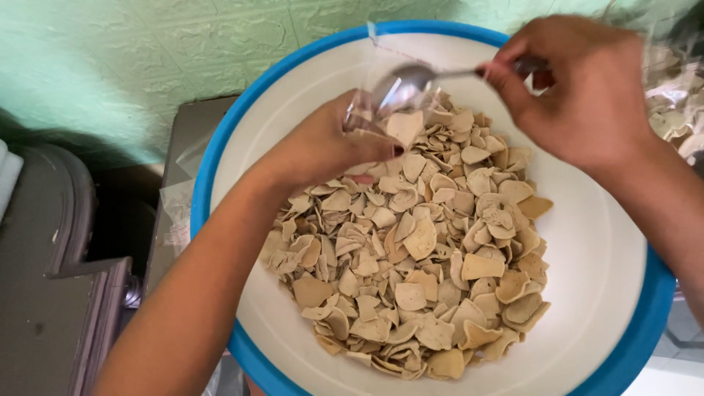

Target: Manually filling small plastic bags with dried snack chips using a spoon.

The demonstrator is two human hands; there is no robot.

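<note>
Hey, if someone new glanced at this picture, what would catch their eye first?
First, the heap of pale tan cracker chips piled in a big white basin with a blue rim, filling the middle of the view. Above the heap, the right hand holds a metal spoon over a small clear plastic bag held open by the left hand.

Soft daylight, slight motion blur, shadowed left edge.
</note>
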